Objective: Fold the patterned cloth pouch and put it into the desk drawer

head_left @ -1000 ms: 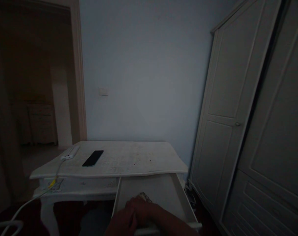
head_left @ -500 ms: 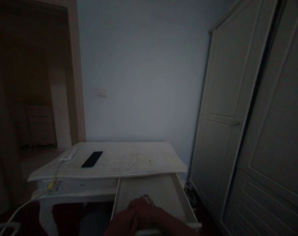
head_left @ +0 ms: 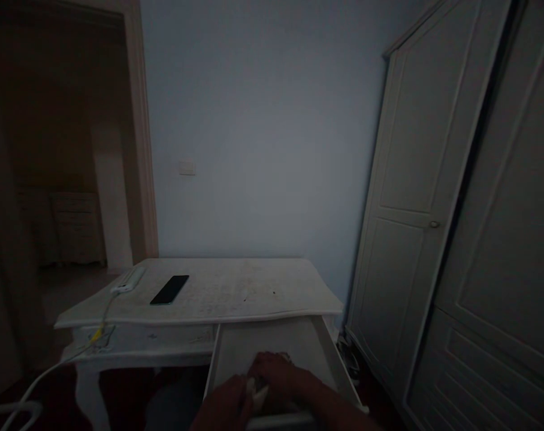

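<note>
Both hands are over the pulled-out drawer point(head_left: 294, 338) of a white desk. My left hand point(head_left: 224, 400) is closed at the drawer's front left, its fingertips against a small whitish thing point(head_left: 257, 396) that looks soft, like cloth or paper. Close on its right, my right hand point(head_left: 274, 376) curls over the same whitish thing. A patterned light bit point(head_left: 285, 357) shows beyond the right knuckles; whether it belongs to the whitish thing I cannot tell. The image is dark, and most of the fingers are hidden.
On the desktop point(head_left: 249, 287) lie a black phone point(head_left: 169, 290) and a white power strip point(head_left: 129, 279), whose cable point(head_left: 51, 368) hangs down at the left. A white wardrobe point(head_left: 407, 191) stands on the right. Dark objects point(head_left: 348, 359) sit on the floor beside the desk.
My hands have moved apart; the right one has shifted right and slightly up. The whitish thing now shows between them, where they overlapped before.
</note>
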`<state>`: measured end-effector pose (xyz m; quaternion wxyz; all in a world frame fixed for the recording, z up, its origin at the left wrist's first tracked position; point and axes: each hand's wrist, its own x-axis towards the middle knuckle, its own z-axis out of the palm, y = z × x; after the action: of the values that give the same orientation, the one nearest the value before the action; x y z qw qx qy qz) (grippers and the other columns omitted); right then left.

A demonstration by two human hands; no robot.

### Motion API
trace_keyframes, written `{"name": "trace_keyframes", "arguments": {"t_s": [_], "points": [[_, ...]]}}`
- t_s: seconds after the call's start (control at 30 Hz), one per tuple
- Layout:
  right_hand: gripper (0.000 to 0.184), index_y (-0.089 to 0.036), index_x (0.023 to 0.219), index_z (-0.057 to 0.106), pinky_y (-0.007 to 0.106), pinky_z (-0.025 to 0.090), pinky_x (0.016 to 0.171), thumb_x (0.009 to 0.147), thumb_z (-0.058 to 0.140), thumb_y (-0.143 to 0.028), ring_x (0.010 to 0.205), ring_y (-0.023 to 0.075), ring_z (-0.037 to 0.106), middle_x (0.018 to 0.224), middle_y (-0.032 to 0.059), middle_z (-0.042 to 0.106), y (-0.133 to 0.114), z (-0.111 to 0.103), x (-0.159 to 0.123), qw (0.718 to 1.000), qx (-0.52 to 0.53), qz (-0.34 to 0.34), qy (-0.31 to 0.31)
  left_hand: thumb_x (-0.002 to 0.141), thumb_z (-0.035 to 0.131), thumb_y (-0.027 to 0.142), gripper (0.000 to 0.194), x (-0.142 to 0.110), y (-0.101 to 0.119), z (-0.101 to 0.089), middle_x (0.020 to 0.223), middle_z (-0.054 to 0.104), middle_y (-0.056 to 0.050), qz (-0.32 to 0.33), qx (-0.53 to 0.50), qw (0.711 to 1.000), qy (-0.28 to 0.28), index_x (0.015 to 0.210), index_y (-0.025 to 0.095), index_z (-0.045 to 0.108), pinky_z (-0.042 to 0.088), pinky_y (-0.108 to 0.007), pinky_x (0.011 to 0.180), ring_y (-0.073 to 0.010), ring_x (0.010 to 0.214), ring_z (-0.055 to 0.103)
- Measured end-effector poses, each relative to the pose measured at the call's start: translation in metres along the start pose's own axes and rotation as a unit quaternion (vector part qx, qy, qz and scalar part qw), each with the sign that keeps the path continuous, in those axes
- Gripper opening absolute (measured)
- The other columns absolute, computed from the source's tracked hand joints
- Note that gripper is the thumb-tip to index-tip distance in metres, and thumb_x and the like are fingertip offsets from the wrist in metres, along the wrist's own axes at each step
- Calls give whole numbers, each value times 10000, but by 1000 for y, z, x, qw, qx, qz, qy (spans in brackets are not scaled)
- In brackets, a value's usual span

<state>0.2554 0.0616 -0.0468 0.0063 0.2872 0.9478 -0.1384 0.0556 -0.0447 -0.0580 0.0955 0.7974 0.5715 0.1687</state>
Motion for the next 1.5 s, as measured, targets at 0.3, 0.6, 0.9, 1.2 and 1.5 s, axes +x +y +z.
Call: {"name": "trace_keyframes", "arguments": {"t_s": [0.3, 0.6, 0.9, 1.2, 1.5], "points": [[725, -204, 1369, 673, 339, 462, 1045, 681, 876, -311, 1263, 308, 614, 1374, 157, 617, 67, -16, -56, 949, 77, 269, 145, 1072, 332, 271, 422, 3, 8, -7, 1050, 805, -115, -26, 94, 993, -66, 1068, 232, 752, 558, -374, 909, -277, 1025, 768], [771, -145, 1510, 544, 425, 452, 1077, 795, 744, -354, 1359, 385, 561, 1497, 229, 548, 67, -18, -54, 934, 64, 324, 138, 1096, 304, 317, 464, 1, 13, -15, 1122, 801, -99, -44, 79, 992, -90, 1120, 237, 760, 529, -370, 966, -269, 1089, 745], [683, -120, 1486, 546, 453, 463, 1074, 845, 674, -319, 1328, 391, 579, 1470, 240, 567, 57, -24, -33, 926, 46, 350, 133, 1093, 284, 300, 490, 0, 14, -12, 1142, 798, -119, -32, 84, 992, -85, 1147, 218, 764, 537, -408, 984, -288, 1107, 743], [896, -202, 1563, 462, 590, 475, 1048, 807, 751, -586, 1411, 472, 496, 1566, 257, 481, 45, -15, -43, 919, 1, 377, 119, 1075, 315, 311, 472, 3, 8, 0, 1071, 813, -112, -22, 90, 994, -53, 1081, 250, 783, 552, -381, 942, -279, 1051, 761], [623, -185, 1476, 541, 502, 545, 930, 922, 653, -450, 1237, 415, 645, 1419, 256, 609, 30, -20, 0, 910, 2, 370, 187, 1072, 294, 302, 491, 2, 3, 8, 1053, 814, -111, -5, 71, 997, -41, 1081, 249, 782, 553, -386, 925, -278, 1033, 765]]}}
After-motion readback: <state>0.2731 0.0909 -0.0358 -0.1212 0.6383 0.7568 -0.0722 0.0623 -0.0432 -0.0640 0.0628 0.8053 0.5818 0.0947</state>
